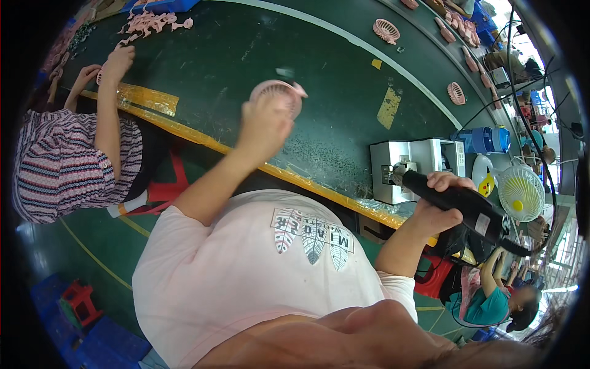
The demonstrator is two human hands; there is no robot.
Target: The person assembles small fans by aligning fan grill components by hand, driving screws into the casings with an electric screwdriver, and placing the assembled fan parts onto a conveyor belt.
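My left hand (265, 128) is closed around a pink round slotted shell (278, 92), like a small fan's grille cover, held over the green bench top. The hand and shell are a little smeared by motion. A small pale blurred piece (284, 72) shows just beyond the shell; what it is I cannot make out. My right hand (439, 203) grips a black electric screwdriver (452, 200), tilted with its nose toward the left. That nose meets the metal front of a white box-shaped screw feeder (393, 166) on the bench.
Pink slotted shells (386, 31) and other pink parts ride on a belt (430, 61) beyond the bench. At left a co-worker's hands (110, 66) work near a pile of pink pieces (150, 23). A pale green fan (521, 192) and blue-capped bottle (485, 140) stand at right.
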